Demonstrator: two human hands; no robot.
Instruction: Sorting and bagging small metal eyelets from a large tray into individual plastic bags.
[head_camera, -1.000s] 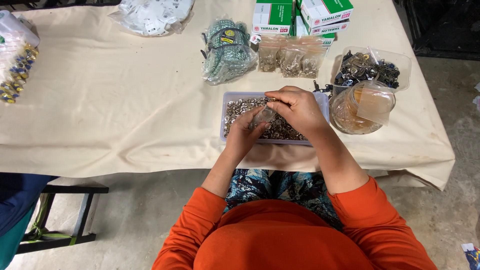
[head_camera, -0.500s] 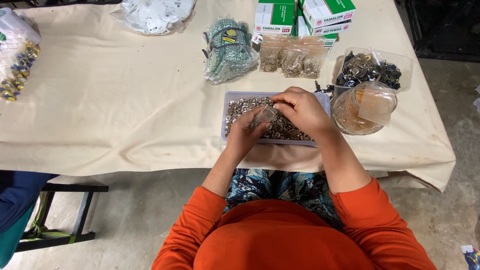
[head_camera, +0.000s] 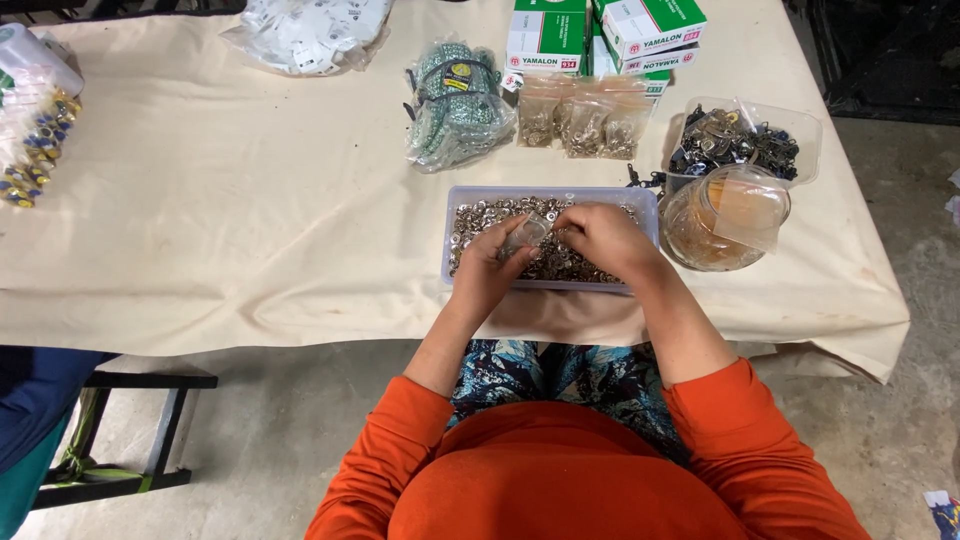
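Note:
A shallow clear plastic tray (head_camera: 648, 205) full of small silvery metal pieces lies on the cloth-covered table in front of me. Both hands are over it. My left hand (head_camera: 488, 268) holds a small clear plastic bag (head_camera: 527, 233) at the tray's middle. My right hand (head_camera: 600, 240) meets it from the right, fingers pinched at the bag's mouth, seemingly on small metal pieces. My orange sleeves fill the bottom of the view.
A round clear tub (head_camera: 722, 220) with a bag inside stands right of the tray, a clear box of dark metal parts (head_camera: 740, 140) behind it. Small filled bags (head_camera: 585, 118), green-and-white boxes (head_camera: 600, 35), a green bundle (head_camera: 455, 105) and a white bag (head_camera: 305, 35) sit farther back. The table edge is near me.
Both hands stay over the tray with only slight finger movement at the little bag; the view has shifted a little.

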